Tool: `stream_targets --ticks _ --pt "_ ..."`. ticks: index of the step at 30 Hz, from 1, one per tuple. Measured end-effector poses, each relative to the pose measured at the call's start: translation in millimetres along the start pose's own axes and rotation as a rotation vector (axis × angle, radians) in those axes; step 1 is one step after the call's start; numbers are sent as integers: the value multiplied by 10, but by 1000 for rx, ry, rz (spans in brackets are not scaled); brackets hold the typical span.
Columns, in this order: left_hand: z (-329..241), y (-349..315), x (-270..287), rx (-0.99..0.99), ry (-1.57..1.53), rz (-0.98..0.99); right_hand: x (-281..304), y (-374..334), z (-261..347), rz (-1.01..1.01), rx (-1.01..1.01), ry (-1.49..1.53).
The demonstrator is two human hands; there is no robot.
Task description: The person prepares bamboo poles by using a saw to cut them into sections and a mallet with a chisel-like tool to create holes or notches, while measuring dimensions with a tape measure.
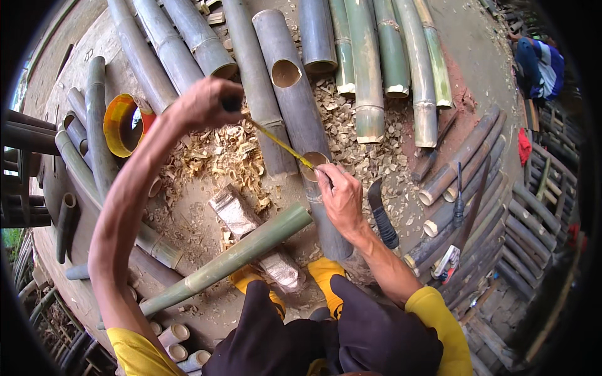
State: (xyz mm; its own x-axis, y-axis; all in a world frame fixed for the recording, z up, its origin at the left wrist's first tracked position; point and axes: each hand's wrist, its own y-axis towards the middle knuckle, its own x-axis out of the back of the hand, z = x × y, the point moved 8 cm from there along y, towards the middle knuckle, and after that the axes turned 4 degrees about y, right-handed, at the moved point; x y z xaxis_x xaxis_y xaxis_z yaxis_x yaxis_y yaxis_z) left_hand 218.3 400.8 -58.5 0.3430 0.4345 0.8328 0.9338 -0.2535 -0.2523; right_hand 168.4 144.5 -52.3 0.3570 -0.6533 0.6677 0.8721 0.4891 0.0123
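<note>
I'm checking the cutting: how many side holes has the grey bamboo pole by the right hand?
2: an upper hole near the far end of the pole and a lower hole beside the right hand, partly covered by the tape. The hand may hide others.

The floor (467, 25) here is bare and grey-brown, and a broad spread of wood chips (390, 182) litters its middle. Just to the right of those chips I can see the ground turn reddish in a dusty patch (463, 94). Well off to the left of the chips, dark poles (28, 135) lie stacked one above another, with a scrap of greenery (11, 237) showing near them. Far to the right of the chips, piled poles (533, 213) line the floor's edge. The light over the chips is soft and fairly even.
</note>
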Motion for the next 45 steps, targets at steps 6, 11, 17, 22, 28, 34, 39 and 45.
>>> stream_targets --ticks 6,11,17,22,28,34,39,45 --pt "218 567 398 68 255 -55 -157 -83 -92 -45 6 -88" --pt "145 975 438 150 371 -138 -151 -71 -120 -16 -110 -94" --pt "11 1330 332 63 429 -265 -121 -53 -217 -6 -156 -57" --pt "21 1395 333 117 455 -220 -133 -57 -225 33 -159 -46" --pt "-50 1529 366 149 509 -164 -135 -73 -262 3 -152 -1" --pt "-54 1637 339 93 535 -28 -122 -67 -245 -13 -155 54" --pt "4 1661 351 74 500 6 -147 -80 -215 36 -209 -18" --pt "-18 1734 305 65 559 108 -135 -64 -138 -7 -159 -43"
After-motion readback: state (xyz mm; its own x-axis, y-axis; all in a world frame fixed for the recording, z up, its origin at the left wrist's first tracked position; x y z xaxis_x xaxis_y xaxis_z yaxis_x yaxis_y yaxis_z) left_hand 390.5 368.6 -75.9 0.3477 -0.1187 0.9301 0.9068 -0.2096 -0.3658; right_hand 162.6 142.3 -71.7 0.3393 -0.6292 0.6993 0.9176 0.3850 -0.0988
